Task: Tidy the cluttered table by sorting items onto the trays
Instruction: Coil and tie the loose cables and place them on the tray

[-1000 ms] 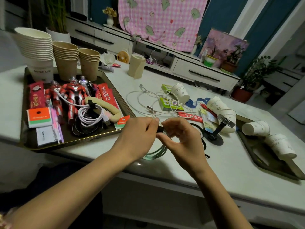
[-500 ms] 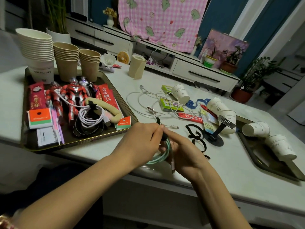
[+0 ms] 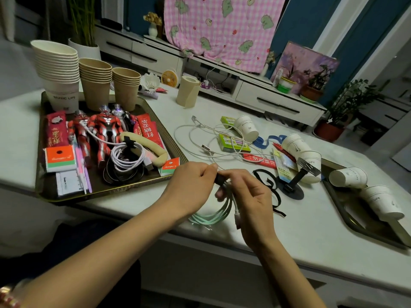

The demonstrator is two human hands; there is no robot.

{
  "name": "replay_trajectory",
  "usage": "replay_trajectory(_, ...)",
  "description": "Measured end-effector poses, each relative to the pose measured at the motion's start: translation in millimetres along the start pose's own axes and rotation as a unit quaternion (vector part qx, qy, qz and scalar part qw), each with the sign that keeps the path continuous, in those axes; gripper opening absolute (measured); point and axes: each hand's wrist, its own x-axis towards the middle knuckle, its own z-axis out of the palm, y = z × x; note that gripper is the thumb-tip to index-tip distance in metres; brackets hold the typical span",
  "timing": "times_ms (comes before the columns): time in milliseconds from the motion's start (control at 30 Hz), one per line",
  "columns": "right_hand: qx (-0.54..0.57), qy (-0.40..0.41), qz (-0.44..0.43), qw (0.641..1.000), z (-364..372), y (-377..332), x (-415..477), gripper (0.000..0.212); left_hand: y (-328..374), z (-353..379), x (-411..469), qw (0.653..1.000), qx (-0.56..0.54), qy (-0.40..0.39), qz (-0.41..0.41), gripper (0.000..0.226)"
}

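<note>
A coiled mint-green cable [image 3: 210,219] was held just over the table's [image 3: 289,230] near edge, between the left tray [image 3: 106,192] and the right tray [image 3: 340,210]. Its black strap [image 3: 219,180] was pinched by the left hand [image 3: 193,185] (fingers curled), and the coil was gripped by the right hand [image 3: 252,202].

Cloth: pink checked cloth [image 3: 224,30] hung at the back.
Cabinet: low white cabinet [image 3: 278,103] stood below it.
Painting: flower painting [image 3: 304,63] leaned on the cabinet.
Plant: potted plant [image 3: 347,107] stood on the floor.
</note>
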Motion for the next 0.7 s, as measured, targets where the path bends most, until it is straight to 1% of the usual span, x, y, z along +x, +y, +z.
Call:
replay_trajectory(67,0.01,-0.014,0.022,1.0,0,1,0,0.021,0,-3,0,1.0,0.022,-0.004,0.005,0.047)
replay_trajectory(133,-0.005,-0.025,0.04,0.999,1,0,3,0.011,1,-5,1,0.999,0.04,-0.01,0.01,0.047)
replay_trajectory(167,-0.012,-0.035,0.044,0.998,2,0,4,0.008,1,-7,2,0.999,0.046,-0.013,0.007,0.046)
replay_trajectory(200,-0.018,-0.045,0.043,0.998,3,-1,7,0.009,1,-9,3,0.999,0.046,-0.013,0.002,0.045)
replay_trajectory(267,-0.063,-0.061,0.012,0.996,7,-3,11,0.013,-1,-13,6,0.999,0.039,-0.008,-0.016,0.043)
replay_trajectory(300,-0.124,-0.066,-0.029,0.99,9,-4,14,0.016,-2,-16,7,0.999,0.028,-0.006,-0.031,0.043)
replay_trajectory(333,-0.204,-0.079,-0.086,0.972,13,-5,17,0.018,-3,-21,9,0.999,0.016,-0.002,-0.049,0.045)
replay_trajectory(367,-0.281,-0.095,-0.147,0.943,15,-5,21,0.018,-4,-26,10,0.998,0.001,-0.002,-0.068,0.047)
replay_trajectory(433,-0.38,-0.136,-0.231,0.886,24,-8,27,0.018,-7,-38,13,0.994,-0.022,-0.005,-0.109,0.046)
replay_trajectory(500,-0.441,-0.18,-0.266,0.838,32,-12,33,0.025,-10,-48,14,0.989,-0.046,-0.004,-0.142,0.042)
replay_trajectory(600,-0.51,-0.241,-0.323,0.76,50,-12,42,0.036,-19,-66,14,0.983,-0.032,0.012,-0.183,0.039)
replay_trajectory(633,-0.519,-0.253,-0.333,0.746,54,-11,44,0.038,-20,-72,13,0.979,-0.043,0.02,-0.199,0.037)
replay_trajectory(667,-0.517,-0.262,-0.342,0.74,63,-9,49,0.039,-22,-80,12,0.973,-0.072,0.031,-0.219,0.035)
replay_trajectory(700,-0.507,-0.257,-0.343,0.748,67,-8,53,0.038,-21,-87,10,0.967,-0.105,0.043,-0.229,0.034)
